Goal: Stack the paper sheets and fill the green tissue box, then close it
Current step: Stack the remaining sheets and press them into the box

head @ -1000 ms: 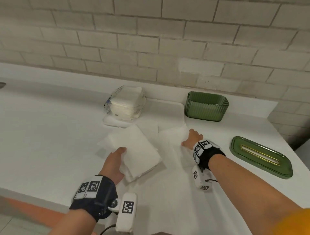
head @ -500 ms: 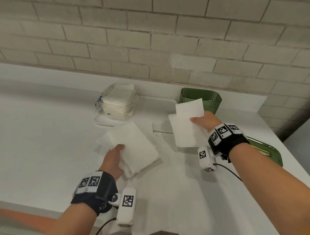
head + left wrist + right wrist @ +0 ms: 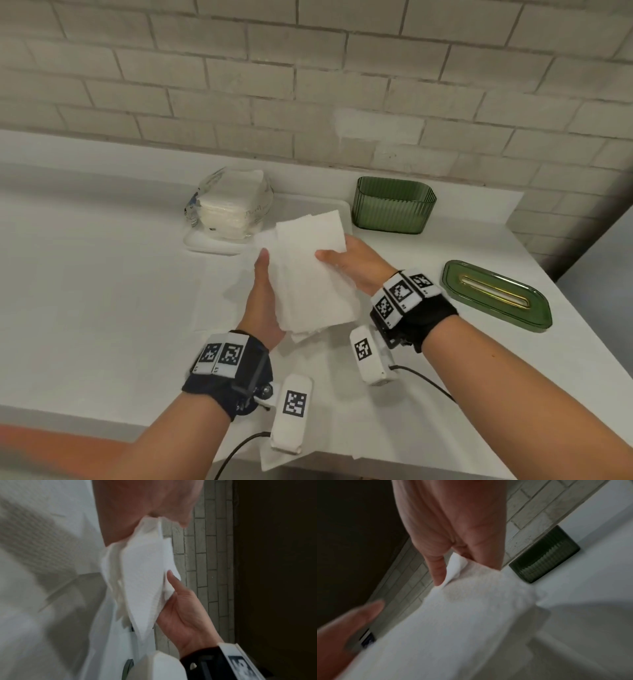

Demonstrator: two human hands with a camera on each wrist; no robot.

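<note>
A stack of white paper sheets (image 3: 310,274) is held above the counter between both hands. My left hand (image 3: 267,294) grips its left edge, thumb on top. My right hand (image 3: 354,263) grips the right edge with the thumb pressed on the top sheet. In the left wrist view the paper stack (image 3: 142,581) hangs from my left hand (image 3: 145,503), with my right hand (image 3: 181,609) on it. The right wrist view shows the paper stack (image 3: 462,615) under my right hand (image 3: 453,523). The open green tissue box (image 3: 394,205) stands at the back right, and its green lid (image 3: 496,298) lies apart on the right.
A clear plastic pack of white tissues (image 3: 233,202) sits on a white tray (image 3: 209,245) at the back, left of the box. A thin white sheet (image 3: 222,308) covers the counter under the hands. A brick wall runs behind. The counter's right edge is close to the lid.
My right hand carried its sheets left and laid them on the left hand's pile. The left hand lifted that pile off the counter, so both hands now hold one stack.
</note>
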